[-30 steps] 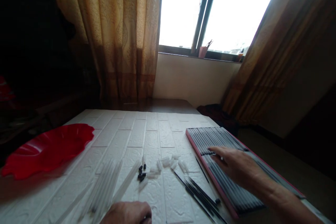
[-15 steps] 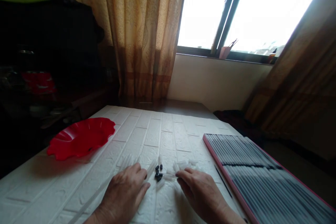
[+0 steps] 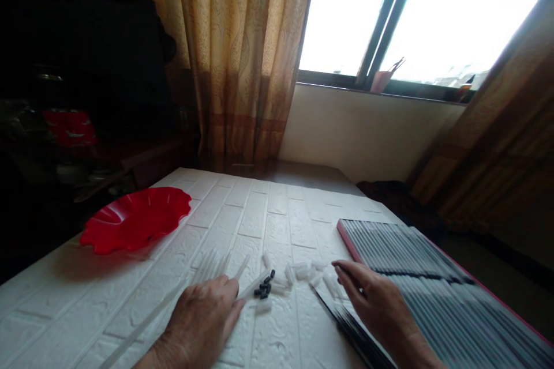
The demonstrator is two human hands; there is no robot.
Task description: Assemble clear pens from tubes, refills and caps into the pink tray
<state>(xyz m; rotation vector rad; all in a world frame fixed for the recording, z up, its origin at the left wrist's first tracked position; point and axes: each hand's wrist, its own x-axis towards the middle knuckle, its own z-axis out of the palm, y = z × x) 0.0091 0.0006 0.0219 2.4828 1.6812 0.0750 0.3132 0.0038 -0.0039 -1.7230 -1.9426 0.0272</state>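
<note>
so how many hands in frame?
2: the left hand by the clear tubes, the right hand beside the black rods, partly in front of the tray. No others show.

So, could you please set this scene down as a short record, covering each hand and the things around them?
Left hand: on or over long clear tubes; grip unclear
Right hand: near short clear pieces and thin black rods; grip unclear
Between hands: small cluster of black plugs
Right side: pink-edged tray with rows of thin sticks
Left side: red wavy-rimmed bowl
Surface: white brick-patterned table
Background: window, gold curtain
</note>
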